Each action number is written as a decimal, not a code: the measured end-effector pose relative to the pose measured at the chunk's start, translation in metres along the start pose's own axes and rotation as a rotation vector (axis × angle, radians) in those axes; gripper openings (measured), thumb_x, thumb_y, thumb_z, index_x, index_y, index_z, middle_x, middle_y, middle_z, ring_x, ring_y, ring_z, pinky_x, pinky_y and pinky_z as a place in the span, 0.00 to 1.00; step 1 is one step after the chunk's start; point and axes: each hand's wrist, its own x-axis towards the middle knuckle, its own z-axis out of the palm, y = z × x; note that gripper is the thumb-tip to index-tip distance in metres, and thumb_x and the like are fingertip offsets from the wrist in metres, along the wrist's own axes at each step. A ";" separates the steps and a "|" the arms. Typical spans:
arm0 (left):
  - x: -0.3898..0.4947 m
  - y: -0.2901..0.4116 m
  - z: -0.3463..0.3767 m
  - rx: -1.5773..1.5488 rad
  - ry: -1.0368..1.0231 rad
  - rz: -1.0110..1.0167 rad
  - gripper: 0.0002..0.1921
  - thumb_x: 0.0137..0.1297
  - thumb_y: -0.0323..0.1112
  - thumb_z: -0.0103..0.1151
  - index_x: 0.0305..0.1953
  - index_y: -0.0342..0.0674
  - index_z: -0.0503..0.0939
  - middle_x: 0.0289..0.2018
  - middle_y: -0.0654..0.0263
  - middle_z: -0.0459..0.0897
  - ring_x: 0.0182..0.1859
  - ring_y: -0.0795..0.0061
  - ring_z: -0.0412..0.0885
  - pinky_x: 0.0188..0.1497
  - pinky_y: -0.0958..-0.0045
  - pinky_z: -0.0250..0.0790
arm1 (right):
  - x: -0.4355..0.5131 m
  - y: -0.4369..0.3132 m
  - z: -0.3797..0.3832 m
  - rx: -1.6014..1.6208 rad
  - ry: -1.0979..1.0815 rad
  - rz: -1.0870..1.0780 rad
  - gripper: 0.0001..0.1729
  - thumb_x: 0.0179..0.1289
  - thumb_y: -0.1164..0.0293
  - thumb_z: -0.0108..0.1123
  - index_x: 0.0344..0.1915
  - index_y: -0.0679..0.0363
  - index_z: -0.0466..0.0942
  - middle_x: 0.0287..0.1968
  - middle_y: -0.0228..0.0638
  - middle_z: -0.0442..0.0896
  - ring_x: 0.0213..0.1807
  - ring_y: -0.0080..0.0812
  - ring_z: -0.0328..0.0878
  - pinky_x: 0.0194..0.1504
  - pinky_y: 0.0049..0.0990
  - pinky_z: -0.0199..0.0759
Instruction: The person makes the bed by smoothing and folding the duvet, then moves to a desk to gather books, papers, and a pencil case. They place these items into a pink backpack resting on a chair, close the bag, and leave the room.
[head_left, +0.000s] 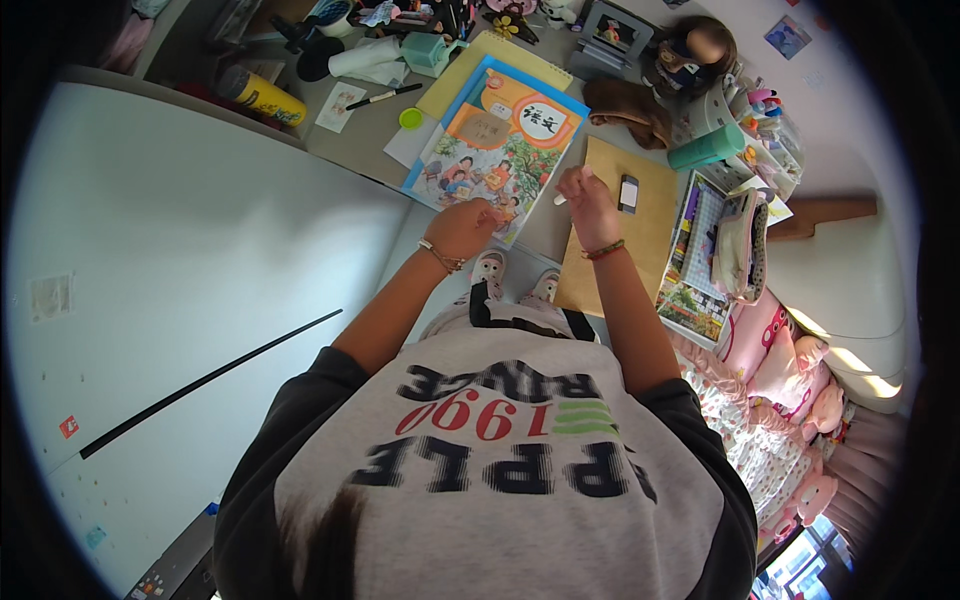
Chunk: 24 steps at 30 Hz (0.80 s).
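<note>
A textbook with an illustrated orange and green cover (499, 146) lies slanted on the desk, over a blue book or folder (579, 111) and a yellow spiral notebook (466, 64). My left hand (466, 225) is at the book's lower edge, fingers curled; whether they pinch the cover is unclear. To the right of the book is my right hand (589, 206), raised with bent fingers above the desk. A small white thing (560, 199) shows beside its fingers; its kind and whether it is held cannot be told. A brown board or envelope (652, 180) bearing a small dark device (628, 194) lies beside that hand.
A black pen (384, 97), a green round lid (410, 118) and a yellow canister (262, 95) lie left of the books. On the right are a teal bottle (706, 147), a brown cloth item (628, 109) and a pencil case (739, 247). A photo frame (616, 34) stands behind.
</note>
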 end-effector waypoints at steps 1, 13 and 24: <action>-0.001 -0.002 -0.001 0.018 0.006 0.015 0.08 0.58 0.34 0.52 0.35 0.38 0.77 0.27 0.60 0.80 0.31 0.67 0.79 0.33 0.70 0.69 | 0.000 0.001 0.000 -0.012 0.002 -0.001 0.20 0.68 0.58 0.39 0.22 0.58 0.57 0.24 0.28 0.58 0.31 0.27 0.58 0.43 0.26 0.56; -0.006 -0.006 -0.003 0.067 -0.026 -0.005 0.07 0.59 0.33 0.52 0.34 0.37 0.77 0.27 0.60 0.80 0.30 0.68 0.79 0.33 0.71 0.69 | -0.003 0.003 0.007 -0.135 -0.012 0.033 0.21 0.69 0.60 0.36 0.20 0.59 0.54 0.22 0.27 0.54 0.28 0.26 0.52 0.38 0.26 0.51; -0.005 0.005 -0.002 0.091 -0.036 -0.034 0.08 0.59 0.33 0.51 0.35 0.36 0.76 0.27 0.60 0.80 0.30 0.70 0.79 0.33 0.73 0.69 | 0.000 -0.001 0.007 -0.162 -0.058 0.043 0.22 0.68 0.59 0.38 0.19 0.58 0.54 0.22 0.26 0.54 0.28 0.25 0.51 0.36 0.25 0.50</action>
